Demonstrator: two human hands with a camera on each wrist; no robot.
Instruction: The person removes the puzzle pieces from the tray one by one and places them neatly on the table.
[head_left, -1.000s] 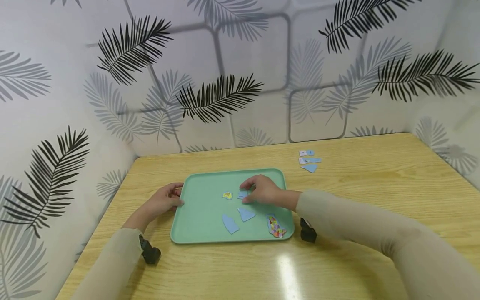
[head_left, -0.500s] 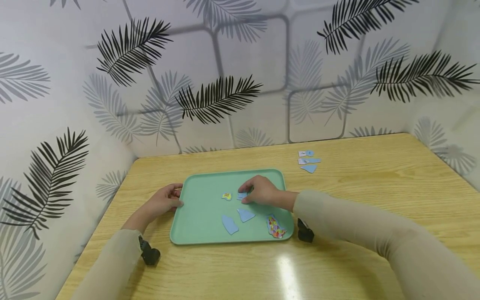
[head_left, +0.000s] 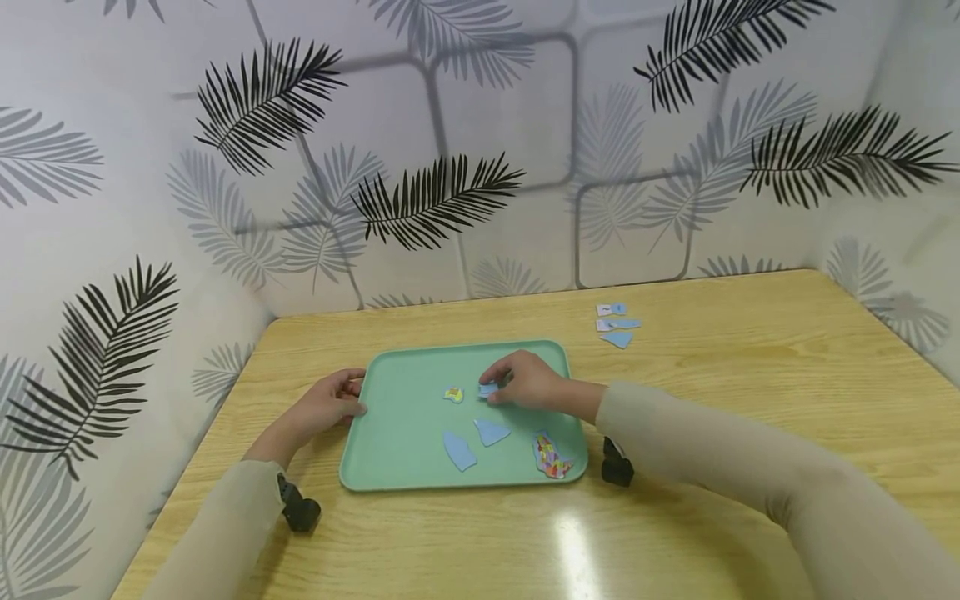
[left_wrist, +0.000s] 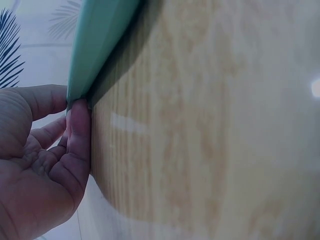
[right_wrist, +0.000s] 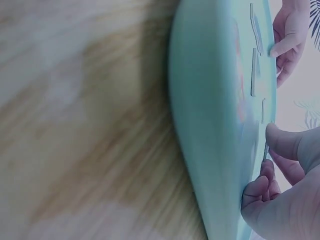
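A green tray point(head_left: 412, 433) lies on the wooden table. My left hand point(head_left: 327, 403) grips its left rim, and the left wrist view shows the thumb and a finger on either side of the tray edge point(left_wrist: 102, 45). Over the tray's right half, my right hand point(head_left: 531, 382) pinches a small light blue puzzle piece point(head_left: 487, 389) between thumb and fingers. The right wrist view shows this piece edge-on and thin. Left of it lies a small yellow piece point(head_left: 453, 394). Two plain blue pieces, one nearer the middle point(head_left: 492, 431) and one longer point(head_left: 459, 451), lie below.
A larger multicoloured piece point(head_left: 551, 455) sits in the tray's near right corner. Beyond the tray, several blue and whitish pieces point(head_left: 617, 339) lie on the table point(head_left: 750, 358) near the back. A leaf-patterned wall point(head_left: 510, 233) closes off the back and left.
My right hand has taken the small blue piece between its fingers and raised or tilted it slightly. The left hand stays at the tray's rim.
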